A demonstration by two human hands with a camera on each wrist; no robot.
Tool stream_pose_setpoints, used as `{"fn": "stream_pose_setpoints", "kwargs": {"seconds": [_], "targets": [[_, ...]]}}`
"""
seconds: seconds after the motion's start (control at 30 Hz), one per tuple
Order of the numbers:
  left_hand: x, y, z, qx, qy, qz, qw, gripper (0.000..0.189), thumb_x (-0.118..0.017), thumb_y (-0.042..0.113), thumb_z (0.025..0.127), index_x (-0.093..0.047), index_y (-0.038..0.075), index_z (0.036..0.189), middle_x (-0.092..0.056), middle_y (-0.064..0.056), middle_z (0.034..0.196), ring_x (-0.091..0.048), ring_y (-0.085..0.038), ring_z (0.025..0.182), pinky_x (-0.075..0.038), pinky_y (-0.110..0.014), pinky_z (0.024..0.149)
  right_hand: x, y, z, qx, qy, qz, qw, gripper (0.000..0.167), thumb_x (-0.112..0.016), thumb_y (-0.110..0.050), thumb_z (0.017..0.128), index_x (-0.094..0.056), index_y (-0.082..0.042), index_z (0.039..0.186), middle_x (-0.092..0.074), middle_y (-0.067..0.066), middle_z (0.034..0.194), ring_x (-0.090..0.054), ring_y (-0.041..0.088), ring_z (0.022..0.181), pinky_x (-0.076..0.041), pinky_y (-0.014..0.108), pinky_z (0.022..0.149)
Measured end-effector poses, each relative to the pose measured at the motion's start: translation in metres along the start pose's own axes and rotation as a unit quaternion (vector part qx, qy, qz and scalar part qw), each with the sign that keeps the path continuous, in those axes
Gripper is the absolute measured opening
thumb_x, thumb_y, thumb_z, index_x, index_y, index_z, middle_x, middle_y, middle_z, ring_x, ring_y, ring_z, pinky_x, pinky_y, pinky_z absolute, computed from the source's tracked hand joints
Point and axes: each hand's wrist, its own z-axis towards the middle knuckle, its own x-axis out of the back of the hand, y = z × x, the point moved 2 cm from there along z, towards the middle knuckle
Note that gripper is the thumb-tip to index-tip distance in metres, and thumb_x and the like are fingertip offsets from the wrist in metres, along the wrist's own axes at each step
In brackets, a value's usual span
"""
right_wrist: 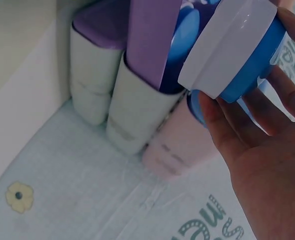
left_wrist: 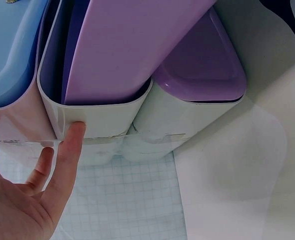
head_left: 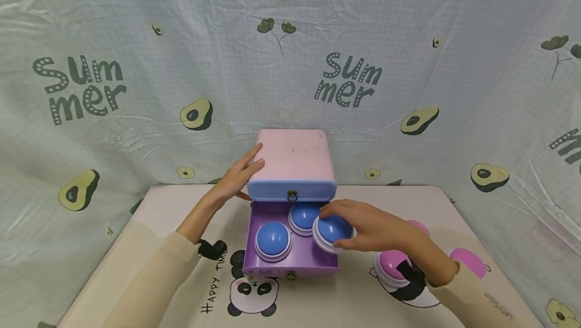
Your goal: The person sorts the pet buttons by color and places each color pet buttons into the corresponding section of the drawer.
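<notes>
A small drawer cabinet with a pink top stands against the cloth, its purple drawer pulled out toward me. My left hand rests on the cabinet's left side with extended fingers; in the left wrist view a fingertip touches the pale casing near the drawer opening. With thumb and fingers, my right hand grips a blue push button with a white base, tilted over the drawer's right part. Two similar blue buttons, one in front and one behind, sit inside the drawer.
A pink button with a white base stands on the table right of the drawer, partly behind a black wrist strap. More pink domes show beyond my right forearm. A blue drawer front is closed above the purple one. Patterned cloth hangs behind.
</notes>
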Motion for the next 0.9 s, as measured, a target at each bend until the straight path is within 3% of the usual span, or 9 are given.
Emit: {"fn": "stream_pose_setpoints", "kwargs": {"seconds": [0.27,0.6,0.9], "targets": [[0.0,-0.001,0.001,0.002,0.001,-0.001,1.0,0.066,-0.048,0.063,0.102,-0.016,0.056,0.16,-0.026,-0.016,0.17,-0.051,-0.05,0.136,-0.065,-0.053,0.069,-0.016,-0.008,0.016,0.004,-0.031,0.015,0.9994,0.046,-0.075,-0.032,0.093,-0.061,-0.018,0.134,-0.057,0.002,0.142,-0.059,0.022,0.13,-0.052,0.046,0.111],[0.001,-0.001,0.001,0.004,-0.005,-0.009,0.9999,0.065,-0.048,0.061,0.103,-0.016,0.058,0.159,-0.023,-0.014,0.172,-0.048,-0.052,0.14,-0.063,-0.059,0.073,-0.023,-0.012,0.025,0.015,-0.033,0.011,0.9993,0.043,-0.074,-0.036,0.094,-0.065,-0.018,0.133,-0.06,-0.002,0.137,-0.058,0.019,0.128,-0.052,0.044,0.11],[0.0,-0.002,0.002,0.0,-0.004,-0.005,1.0,0.066,-0.047,0.061,0.103,-0.016,0.056,0.16,-0.024,-0.015,0.171,-0.049,-0.053,0.139,-0.064,-0.057,0.07,-0.033,-0.013,0.03,-0.012,-0.053,0.002,0.9985,0.046,-0.073,-0.041,0.094,-0.066,-0.02,0.134,-0.061,0.001,0.14,-0.057,0.022,0.132,-0.051,0.047,0.112]]}}
